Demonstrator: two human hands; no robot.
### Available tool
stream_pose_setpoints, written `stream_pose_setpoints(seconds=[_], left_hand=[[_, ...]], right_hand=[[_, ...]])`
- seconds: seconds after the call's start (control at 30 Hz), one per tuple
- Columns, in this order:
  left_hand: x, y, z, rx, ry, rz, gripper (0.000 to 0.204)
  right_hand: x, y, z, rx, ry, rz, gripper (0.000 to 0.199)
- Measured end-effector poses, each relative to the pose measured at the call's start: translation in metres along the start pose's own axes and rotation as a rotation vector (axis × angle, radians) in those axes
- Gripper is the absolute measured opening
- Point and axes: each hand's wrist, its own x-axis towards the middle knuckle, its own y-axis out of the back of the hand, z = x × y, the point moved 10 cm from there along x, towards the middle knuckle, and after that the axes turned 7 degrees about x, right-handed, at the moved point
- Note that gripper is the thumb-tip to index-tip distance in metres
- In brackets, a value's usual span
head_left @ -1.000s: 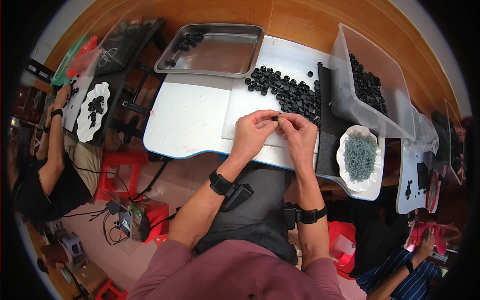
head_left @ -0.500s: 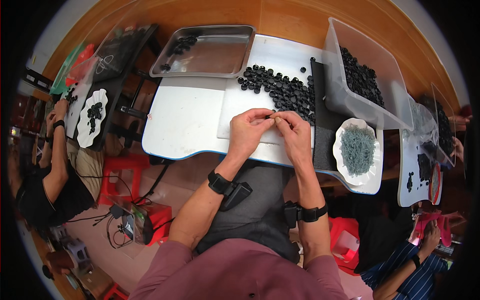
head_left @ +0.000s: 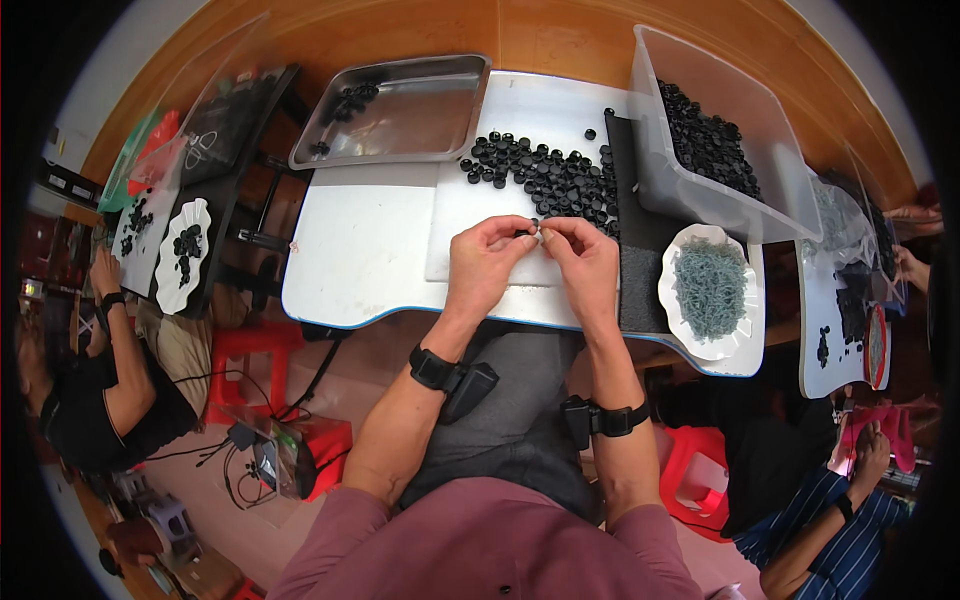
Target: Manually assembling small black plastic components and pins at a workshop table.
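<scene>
At the far left a co-worker sits by a scalloped plate (head_left: pixel 172 292) that bears black pieces. Next comes the metal tray (head_left: pixel 415 115), at the back edge of the tabletop (head_left: pixel 350 240), with a small cluster of black parts (head_left: pixel 352 102) in its left end.

The left hand (head_left: pixel 480 265) is over the front of the tabletop, thumb and forefinger pinched on what looks like a small black piece (head_left: pixel 533 228), mostly covered by the fingertips. Behind it spreads a loose heap of round black caps (head_left: pixel 560 180). The right hand (head_left: pixel 585 270) meets the left at that piece, its thumb and forefinger drawn close together; whether it grips a part of its own I cannot tell.

The step in hand seems to be fine two-handed work on that single piece, and the next move calls for a steady left pinch while the right fingertips adjust it.

Farther right are a dark mat (head_left: pixel 642 280), a dish (head_left: pixel 668 290) of thin grey-green pieces (head_left: pixel 710 288) and, behind it, a translucent bin (head_left: pixel 715 215) holding many more black parts
</scene>
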Motion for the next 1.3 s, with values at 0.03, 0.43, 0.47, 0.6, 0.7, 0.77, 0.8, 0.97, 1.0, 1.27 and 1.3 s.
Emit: stream_pose_setpoints(seconds=[0.03,0.43,0.47,0.6,0.7,0.77,0.8,0.97,1.0,1.27,1.3], left_hand=[[0.000,-0.001,0.003,-0.044,-0.019,-0.011,0.022],[0.007,0.020,-0.003,-0.336,0.093,0.016,0.024],[0.009,0.029,0.000,-0.274,0.080,0.048,0.024],[0.038,0.085,0.058,-0.014,-0.110,0.198,0.025],[0.068,0.123,0.093,0.007,-0.206,0.266,0.025],[0.087,0.141,0.106,0.001,-0.262,0.292,0.024],[0.090,0.153,0.115,0.259,-0.328,0.415,0.027],[0.081,0.111,0.101,0.631,-0.419,0.209,0.031],[0.073,0.089,0.089,0.653,-0.382,0.121,0.029],[0.033,-0.009,0.044,0.908,-0.357,-0.076,0.029],[0.033,-0.011,0.047,0.942,-0.379,-0.024,0.032]], right_hand=[[-0.001,0.001,-0.001,0.000,0.004,0.003,0.016],[-0.011,0.012,-0.009,0.071,0.128,0.163,0.011],[-0.014,0.020,-0.011,0.087,0.151,0.229,0.010],[-0.019,0.034,-0.011,0.114,0.179,0.320,0.010],[-0.021,0.034,-0.015,0.091,0.191,0.325,0.009],[-0.019,0.033,-0.016,0.091,0.193,0.328,0.009],[-0.019,0.032,-0.014,0.098,0.195,0.333,0.009],[-0.021,0.039,-0.012,0.151,0.207,0.384,0.011],[-0.022,0.041,-0.012,0.176,0.212,0.402,0.011],[-0.021,0.041,-0.011,0.156,0.206,0.403,0.012],[-0.021,0.041,-0.011,0.141,0.210,0.398,0.011]])
